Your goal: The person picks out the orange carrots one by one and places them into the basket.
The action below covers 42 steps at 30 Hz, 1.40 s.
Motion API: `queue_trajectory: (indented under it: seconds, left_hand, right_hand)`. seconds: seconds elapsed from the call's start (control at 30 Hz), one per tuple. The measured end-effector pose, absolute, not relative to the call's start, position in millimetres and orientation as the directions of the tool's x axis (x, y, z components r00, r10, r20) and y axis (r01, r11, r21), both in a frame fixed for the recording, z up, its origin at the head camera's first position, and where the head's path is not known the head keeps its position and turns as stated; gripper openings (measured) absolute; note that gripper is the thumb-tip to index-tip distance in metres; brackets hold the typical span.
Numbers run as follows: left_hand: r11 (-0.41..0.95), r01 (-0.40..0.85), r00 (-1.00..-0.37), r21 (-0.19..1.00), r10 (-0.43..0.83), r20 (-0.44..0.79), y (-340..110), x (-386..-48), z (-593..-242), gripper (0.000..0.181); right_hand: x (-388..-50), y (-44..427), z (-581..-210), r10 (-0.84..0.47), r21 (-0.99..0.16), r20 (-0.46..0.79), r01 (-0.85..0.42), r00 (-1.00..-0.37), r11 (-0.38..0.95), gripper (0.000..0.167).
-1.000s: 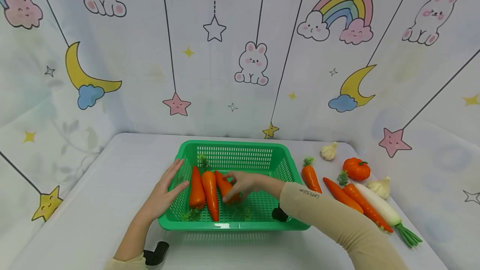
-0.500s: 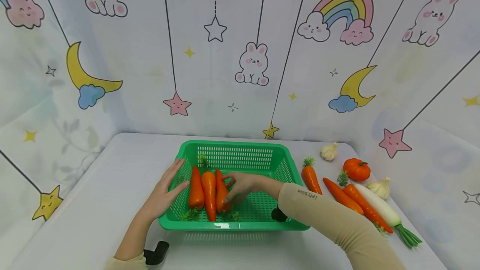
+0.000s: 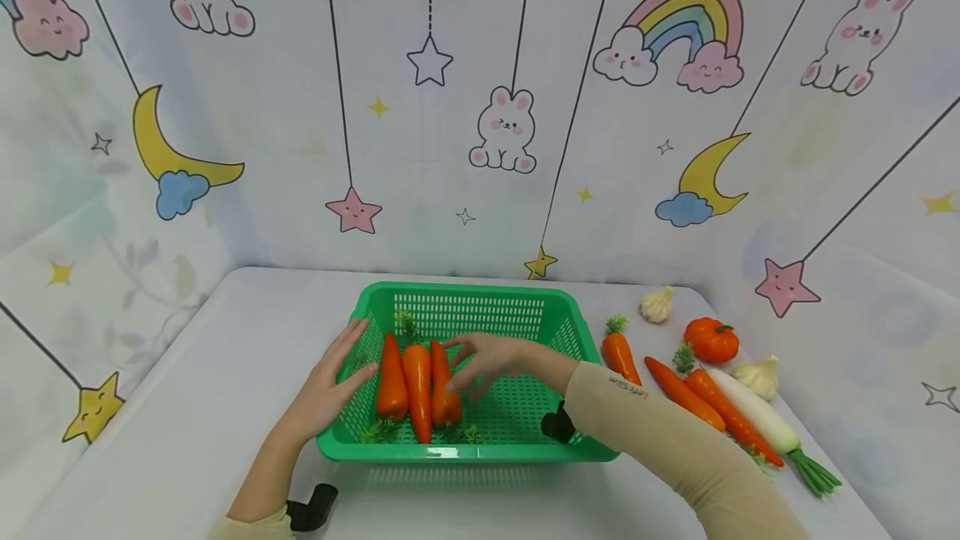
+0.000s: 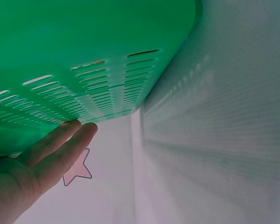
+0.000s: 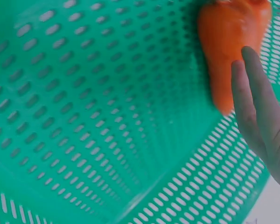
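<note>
From the head view, a green rectangular basket of perforated plastic [image 3: 450, 453] stands on the white-covered counter [image 3: 187, 373], and three glossy orange carrots lie lengthwise inside it, side by side toward its left — the left carrot [image 3: 392, 394] and the right carrot [image 3: 447, 412] with their tips pointing away, the middle carrot [image 3: 418, 382] with its tip toward the person. The bare right hand [image 3: 491, 361] reaches over the right carrot, fingers spread and gently bent, its grip loose and unclenched. The bare left hand [image 3: 326, 386] lies along the basket's left side, fingers extended, its grip likewise relaxed. Right of the basket, on the counter, are three more orange carrots [image 3: 619, 355], a long white radish with green leaves [image 3: 757, 411], a round orange-red pumpkin [image 3: 710, 341] and two pale garlic bulbs [image 3: 657, 305]. From the left wrist, two straight fingers point up at the basket's slotted outer wall, a pink star beyond them. From the right wrist, two nearly straight fingers overlap an orange carrot against the green mesh — slightly blurred, so I cannot tell whether they touch it.
</note>
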<state>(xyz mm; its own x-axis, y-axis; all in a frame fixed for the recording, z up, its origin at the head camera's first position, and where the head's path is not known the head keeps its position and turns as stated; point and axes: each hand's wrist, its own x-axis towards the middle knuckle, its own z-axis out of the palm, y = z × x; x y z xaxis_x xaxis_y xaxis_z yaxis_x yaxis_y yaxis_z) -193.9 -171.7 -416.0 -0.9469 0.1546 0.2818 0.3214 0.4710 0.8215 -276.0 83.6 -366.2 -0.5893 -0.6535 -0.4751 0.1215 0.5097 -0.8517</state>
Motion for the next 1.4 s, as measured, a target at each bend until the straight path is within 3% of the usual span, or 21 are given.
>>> queue_trajectory:
  seconds: [0.3,0.73,1.07,1.4]
  left_hand:
    - [0.466,0.326,-0.945,0.822,0.157,0.286,-172,-194,-416,0.064]
    - [0.462,0.322,-0.947,0.826,0.158,0.281,-172,-194,-416,0.063]
    - [0.463,0.325,-0.946,0.825,0.154,0.286,-172,-194,-417,0.063]
    - [0.463,0.315,-0.949,0.828,0.145,0.28,-171,-193,-416,0.061]
  right_hand:
    - [-275,94,-345,-0.683,-0.885,-0.398,0.06,-0.612,0.461,0.067]
    - [-265,130,-296,-0.721,-0.917,-0.253,-0.079,-0.646,0.392,0.072]
    - [-260,163,-288,-0.715,-0.903,-0.197,-0.159,-0.671,0.398,0.068]
    - [-250,205,-284,-0.64,-0.891,-0.101,-0.218,-0.761,0.399,0.065]
